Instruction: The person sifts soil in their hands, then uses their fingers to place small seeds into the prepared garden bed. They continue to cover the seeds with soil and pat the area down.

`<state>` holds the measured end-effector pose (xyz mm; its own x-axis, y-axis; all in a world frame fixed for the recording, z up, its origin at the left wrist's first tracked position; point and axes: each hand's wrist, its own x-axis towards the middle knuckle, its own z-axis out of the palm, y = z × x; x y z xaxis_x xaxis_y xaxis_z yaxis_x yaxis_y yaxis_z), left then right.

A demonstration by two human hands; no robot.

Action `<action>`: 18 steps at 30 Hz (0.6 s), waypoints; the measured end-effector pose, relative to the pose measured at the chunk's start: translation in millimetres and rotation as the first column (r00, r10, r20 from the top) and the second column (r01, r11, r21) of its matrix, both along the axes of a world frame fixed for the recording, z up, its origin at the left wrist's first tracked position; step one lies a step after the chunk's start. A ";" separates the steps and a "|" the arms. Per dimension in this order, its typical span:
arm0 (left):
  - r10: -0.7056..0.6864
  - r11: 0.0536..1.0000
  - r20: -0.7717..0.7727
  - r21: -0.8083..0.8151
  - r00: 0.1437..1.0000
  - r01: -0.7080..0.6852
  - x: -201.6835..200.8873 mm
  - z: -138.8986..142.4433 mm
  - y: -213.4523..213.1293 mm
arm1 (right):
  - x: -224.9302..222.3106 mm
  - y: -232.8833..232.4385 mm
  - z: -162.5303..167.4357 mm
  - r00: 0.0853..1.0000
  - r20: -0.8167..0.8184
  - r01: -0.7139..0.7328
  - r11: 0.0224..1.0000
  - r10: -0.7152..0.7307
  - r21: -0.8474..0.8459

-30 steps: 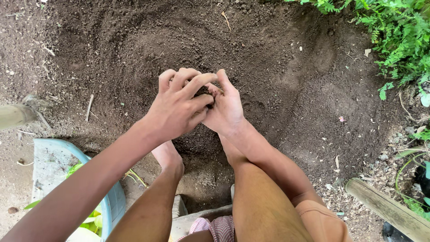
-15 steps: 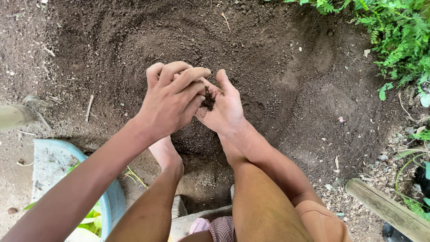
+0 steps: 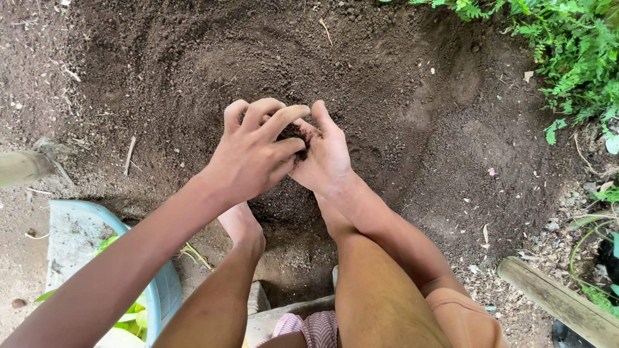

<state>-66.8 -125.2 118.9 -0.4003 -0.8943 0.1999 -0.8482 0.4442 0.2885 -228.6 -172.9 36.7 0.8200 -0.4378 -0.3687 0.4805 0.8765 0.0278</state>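
Outdoor garden plot, daylight, soft shade. Ground (image 3: 400, 77) is dark loose earth, raked and dimpled, with small twigs and pale pebbles scattered on it. Green ferns (image 3: 567, 58) crowd the top right corner. Weathered wooden post (image 3: 561, 303) lies at the bottom right edge. Light blue tub (image 3: 155, 290) with green leaves sits at bottom left. Pale pipe end (image 3: 22, 166) pokes in at the left edge.
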 end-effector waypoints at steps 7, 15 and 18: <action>0.000 1.000 0.052 -0.016 0.999 0.001 -5.0 -6.8 -0.1 | 0.2 2.5 -1.2 1.000 -0.027 0.016 1.000 -0.016 0.006; 0.024 0.998 -0.019 -0.050 1.000 -0.025 1.9 -0.6 0.0 | -1.3 2.4 -8.8 0.997 0.076 0.020 1.000 -0.019 -0.008; 0.021 0.999 -0.084 -0.043 0.996 -0.024 3.7 1.4 0.2 | -0.9 2.7 -10.4 0.999 0.045 0.020 1.000 -0.019 -0.016</action>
<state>-63.1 -125.0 120.3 -0.3605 -0.8925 0.2711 -0.8320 0.4391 0.3390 -229.5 -170.3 26.3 0.8265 -0.4600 -0.3244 0.4965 0.8674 0.0351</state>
